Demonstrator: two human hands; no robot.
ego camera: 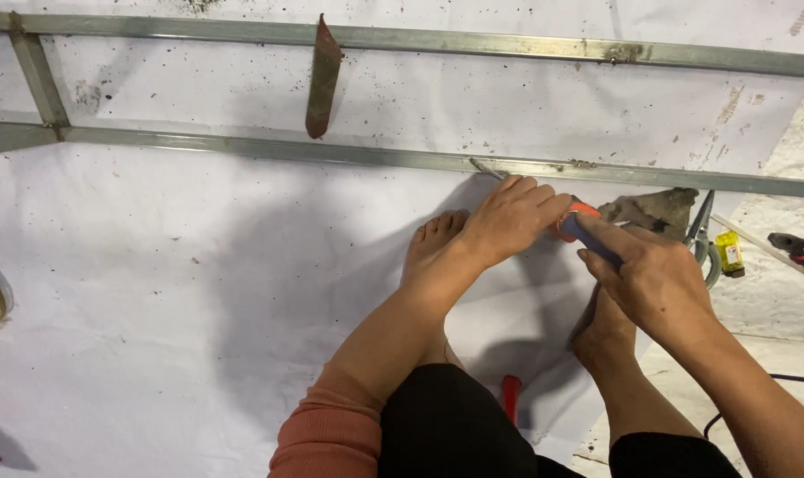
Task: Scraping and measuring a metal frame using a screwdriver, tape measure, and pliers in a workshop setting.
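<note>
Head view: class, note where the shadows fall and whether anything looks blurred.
Head view: a soft broad shadow spreads over the white sheet left of the left hand; the right hand and screwdriver are sharp; the metal rail shows mild glare.

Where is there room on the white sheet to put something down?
The big free patch is on the white sheet, below the metal rail and left of the bare foot. It is crowded at right, around the hands with the screwdriver, snips and pliers.

A small yellow labelled box (730,252) lies at right beside the snips (701,232).
</note>
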